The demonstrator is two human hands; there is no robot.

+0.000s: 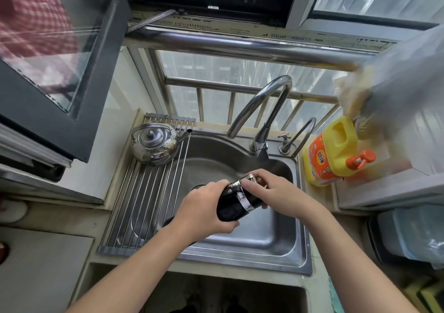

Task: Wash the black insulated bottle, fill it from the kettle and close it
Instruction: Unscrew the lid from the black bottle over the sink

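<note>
Pale counter [121,168] with a steel sink [303,240] set into it. Roll-up wire rack [144,204] lies across the sink's left side, from near rim to far rim. Steel kettle [155,144] stands upright on the rack's far end, spout pointing right. On the far rim: tall curved faucet [262,99], smaller tap [301,132] just right of it. Yellow detergent jug [329,152] with orange pump stands on the counter, right of the sink.
</note>
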